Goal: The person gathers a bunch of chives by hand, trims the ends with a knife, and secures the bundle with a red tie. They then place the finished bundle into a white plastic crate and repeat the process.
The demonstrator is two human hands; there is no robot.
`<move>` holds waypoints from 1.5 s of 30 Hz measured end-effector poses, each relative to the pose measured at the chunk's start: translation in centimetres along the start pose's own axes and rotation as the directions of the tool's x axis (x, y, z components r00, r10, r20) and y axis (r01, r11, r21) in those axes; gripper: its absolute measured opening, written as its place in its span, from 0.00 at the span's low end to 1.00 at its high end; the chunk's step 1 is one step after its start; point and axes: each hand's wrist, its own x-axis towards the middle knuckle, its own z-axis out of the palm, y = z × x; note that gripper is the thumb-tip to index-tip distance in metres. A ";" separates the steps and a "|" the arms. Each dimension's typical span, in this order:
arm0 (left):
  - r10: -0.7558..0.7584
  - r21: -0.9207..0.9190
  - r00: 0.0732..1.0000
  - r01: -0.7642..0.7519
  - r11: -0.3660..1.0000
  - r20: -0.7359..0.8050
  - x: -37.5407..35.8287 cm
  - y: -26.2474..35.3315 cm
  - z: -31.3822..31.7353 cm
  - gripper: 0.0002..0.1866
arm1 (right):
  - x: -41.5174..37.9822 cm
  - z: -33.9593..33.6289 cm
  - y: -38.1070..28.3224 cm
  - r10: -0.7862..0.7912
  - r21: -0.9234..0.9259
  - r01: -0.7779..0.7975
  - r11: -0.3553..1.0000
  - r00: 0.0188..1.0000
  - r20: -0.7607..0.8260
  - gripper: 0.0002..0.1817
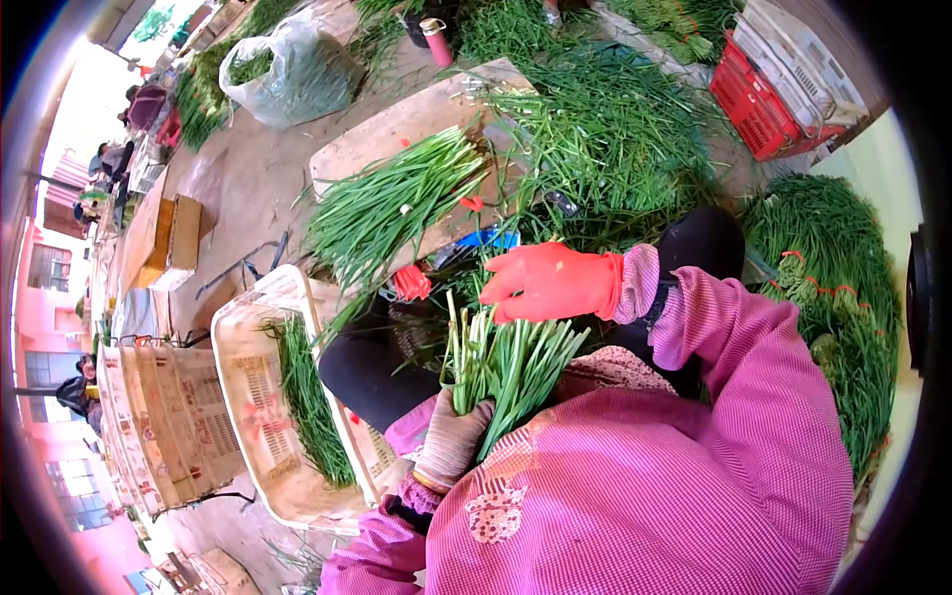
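Note:
My left hand [456,441], in a grey-beige knit glove, is wrapped around a bunch of green chives [531,372] held in front of my lap. The pale cut stems point up and to the left, while some leaves hang below the hand. My right hand [550,283], in an orange rubber glove, hovers just above the bunch with its fingers stretched out and partly apart. Nothing shows between them. Past my knees, a pile of chives [387,203] lies on a wooden board [342,154]. Orange ties [410,284] sit beside the board's near edge.
At my left stands a white plastic crate [283,501] with some chives inside. Loose chives [615,129] heap up ahead, and tied bundles [823,268] lie at right. A red crate [749,99], plastic bag [302,84], pink bottle [437,45] and cardboard box [164,233] stand farther out.

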 end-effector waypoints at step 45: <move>0.068 0.321 0.989 -0.023 0.947 -0.129 0.1 -1.3 0.0 0.13 | -4.8 -10.0 1.4 0.487 0.096 -0.486 0.869 0.803 -0.344 0.33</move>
